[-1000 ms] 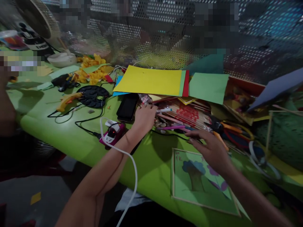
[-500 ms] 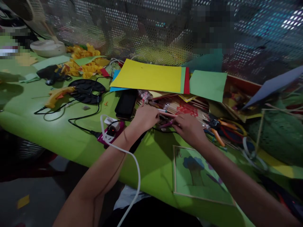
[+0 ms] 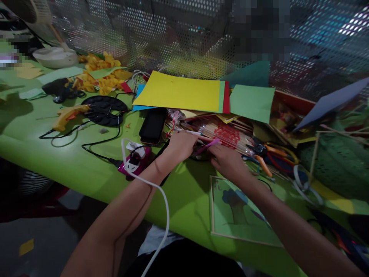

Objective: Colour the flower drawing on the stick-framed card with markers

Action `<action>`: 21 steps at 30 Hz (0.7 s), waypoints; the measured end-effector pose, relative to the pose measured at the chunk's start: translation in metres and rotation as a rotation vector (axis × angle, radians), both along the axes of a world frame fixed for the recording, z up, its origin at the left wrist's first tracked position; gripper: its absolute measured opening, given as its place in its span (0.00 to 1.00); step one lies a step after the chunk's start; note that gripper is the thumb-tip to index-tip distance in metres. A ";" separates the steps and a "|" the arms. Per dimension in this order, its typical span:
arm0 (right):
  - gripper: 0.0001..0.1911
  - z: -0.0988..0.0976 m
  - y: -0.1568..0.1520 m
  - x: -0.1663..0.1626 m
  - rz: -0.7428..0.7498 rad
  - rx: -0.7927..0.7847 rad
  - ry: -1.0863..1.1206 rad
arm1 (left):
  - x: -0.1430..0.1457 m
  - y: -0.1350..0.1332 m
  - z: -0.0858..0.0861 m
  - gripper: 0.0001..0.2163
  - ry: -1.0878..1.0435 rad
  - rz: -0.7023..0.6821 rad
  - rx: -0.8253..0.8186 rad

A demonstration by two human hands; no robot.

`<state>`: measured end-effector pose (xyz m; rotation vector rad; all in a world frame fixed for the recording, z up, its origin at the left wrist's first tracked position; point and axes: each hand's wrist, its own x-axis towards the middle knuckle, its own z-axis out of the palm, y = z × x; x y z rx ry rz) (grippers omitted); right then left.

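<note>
My left hand (image 3: pixel 180 146) rests curled on a pile of pens and sticks (image 3: pixel 227 136) at the middle of the green table (image 3: pixel 72 157), its fingers closed around a thin white-tipped pen (image 3: pixel 191 133). Just to its right, my right hand (image 3: pixel 227 159) pinches a pink pen (image 3: pixel 209 146) that points up and to the right. The two hands almost touch. A black phone (image 3: pixel 152 125) lies just left of my left hand. Near the table's front edge, under my right forearm, lies a framed green drawing of a tree (image 3: pixel 240 209).
Yellow, red and green paper sheets (image 3: pixel 184 92) lie behind the pile. A yellow glue gun (image 3: pixel 67 115), a black round tray (image 3: pixel 105 109) and cables are at left. A pink charger (image 3: pixel 135 161) with a white cable sits by my left wrist. Orange-handled pliers (image 3: pixel 263 154) lie right.
My right hand moved left from above the drawing to the pen pile and picked up a pink pen. My left hand stayed on the pile, closing on a white-tipped pen.
</note>
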<state>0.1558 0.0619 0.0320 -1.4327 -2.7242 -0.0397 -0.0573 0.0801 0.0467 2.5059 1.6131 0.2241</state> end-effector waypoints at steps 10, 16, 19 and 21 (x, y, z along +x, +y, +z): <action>0.18 0.010 0.028 -0.021 0.088 0.148 0.030 | -0.016 0.004 0.016 0.14 0.015 0.077 -0.018; 0.17 0.004 0.039 -0.031 0.090 0.154 -0.034 | -0.013 -0.003 0.019 0.11 0.028 -0.030 -0.080; 0.14 0.008 0.038 -0.023 0.129 0.112 -0.007 | -0.010 -0.007 0.018 0.07 0.027 -0.102 -0.122; 0.13 0.013 0.038 -0.017 0.170 0.068 0.025 | -0.012 -0.006 0.018 0.06 0.014 -0.108 -0.121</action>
